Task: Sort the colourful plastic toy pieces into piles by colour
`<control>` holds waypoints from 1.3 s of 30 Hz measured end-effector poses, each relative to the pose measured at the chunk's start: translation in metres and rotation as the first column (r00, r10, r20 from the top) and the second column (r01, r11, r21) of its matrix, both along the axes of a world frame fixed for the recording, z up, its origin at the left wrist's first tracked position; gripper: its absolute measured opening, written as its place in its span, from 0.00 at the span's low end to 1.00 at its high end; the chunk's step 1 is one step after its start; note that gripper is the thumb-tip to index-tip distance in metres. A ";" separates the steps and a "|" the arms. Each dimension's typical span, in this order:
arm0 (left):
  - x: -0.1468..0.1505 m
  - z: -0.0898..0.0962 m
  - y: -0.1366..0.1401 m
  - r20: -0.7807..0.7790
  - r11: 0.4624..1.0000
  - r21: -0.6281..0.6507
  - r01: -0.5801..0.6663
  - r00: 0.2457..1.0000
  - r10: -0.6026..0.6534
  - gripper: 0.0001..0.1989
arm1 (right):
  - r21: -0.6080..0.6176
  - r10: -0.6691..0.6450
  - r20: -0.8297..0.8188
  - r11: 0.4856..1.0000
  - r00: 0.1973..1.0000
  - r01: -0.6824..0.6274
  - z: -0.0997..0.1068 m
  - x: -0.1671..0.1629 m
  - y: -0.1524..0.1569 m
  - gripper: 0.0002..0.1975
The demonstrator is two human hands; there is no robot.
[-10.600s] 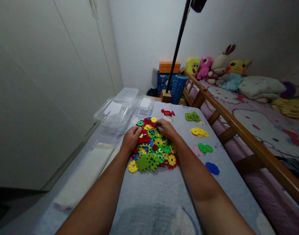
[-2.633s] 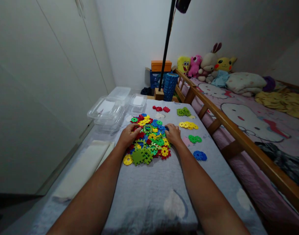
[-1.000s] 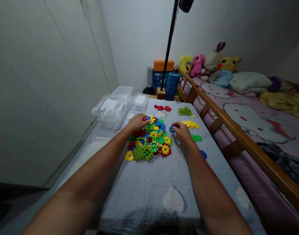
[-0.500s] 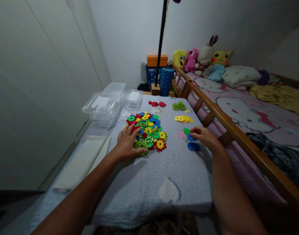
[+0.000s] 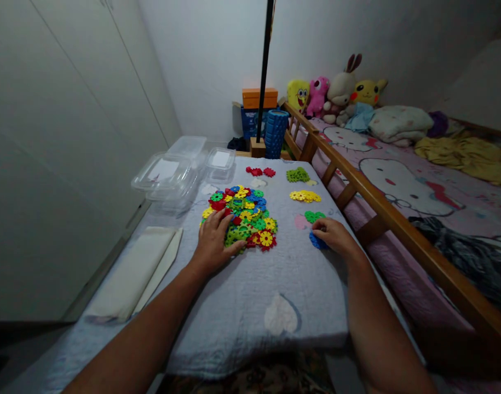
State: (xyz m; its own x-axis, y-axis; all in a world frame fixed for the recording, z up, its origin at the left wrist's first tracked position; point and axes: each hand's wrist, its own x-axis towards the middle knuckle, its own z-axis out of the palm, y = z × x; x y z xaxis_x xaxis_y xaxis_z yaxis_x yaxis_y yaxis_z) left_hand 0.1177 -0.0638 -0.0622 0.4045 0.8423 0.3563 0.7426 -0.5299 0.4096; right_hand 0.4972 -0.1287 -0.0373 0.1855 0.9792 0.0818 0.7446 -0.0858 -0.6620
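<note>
A mixed pile of red, yellow, green and blue plastic gear pieces [image 5: 244,216] lies on a grey quilted pad [image 5: 250,295]. My left hand [image 5: 213,243] rests flat on the pile's near left edge, fingers spread. My right hand [image 5: 334,235] lies on the small blue pile [image 5: 315,241] at the right, fingertips touching it and partly hiding it. Sorted piles run along the right side: green round pieces [image 5: 314,216], yellow pieces [image 5: 304,195], olive-green pieces [image 5: 297,175] and red pieces [image 5: 260,171] at the far end.
Clear plastic containers [image 5: 168,175] with lids stand at the far left. A folded white cloth [image 5: 135,271] lies left of the pad. A wooden bed rail [image 5: 377,208] runs along the right, with plush toys [image 5: 336,93] beyond. A black pole [image 5: 263,71] rises at the far end.
My right hand carried a blue piece from the mixed pile across to the blue pile and lowered onto it. My left hand slid back to the pile's near left edge.
</note>
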 end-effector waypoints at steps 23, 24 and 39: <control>0.003 0.002 0.011 0.109 0.998 0.015 -0.055 0.993 0.053 0.26 | -0.043 0.334 0.123 0.942 0.934 -0.332 0.024 -0.165 0.061 0.07; 0.004 0.002 0.012 0.105 0.998 0.014 -0.061 0.993 0.059 0.26 | -0.049 0.326 0.079 0.945 0.942 -0.323 0.025 -0.164 0.061 0.07; 0.012 0.012 0.015 -0.005 0.995 0.010 -0.102 0.995 0.102 0.24 | 0.110 0.171 -0.527 0.985 0.833 -0.133 0.008 -0.137 0.072 0.13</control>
State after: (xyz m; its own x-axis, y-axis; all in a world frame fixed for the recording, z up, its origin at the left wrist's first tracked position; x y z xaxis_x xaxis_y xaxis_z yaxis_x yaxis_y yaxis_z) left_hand 0.1300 -0.0492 -0.0498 0.3186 0.8759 0.3624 0.7950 -0.4551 0.4010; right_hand 0.3606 -0.0571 -0.0296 0.0682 0.9946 0.0785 0.2756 0.0568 -0.9596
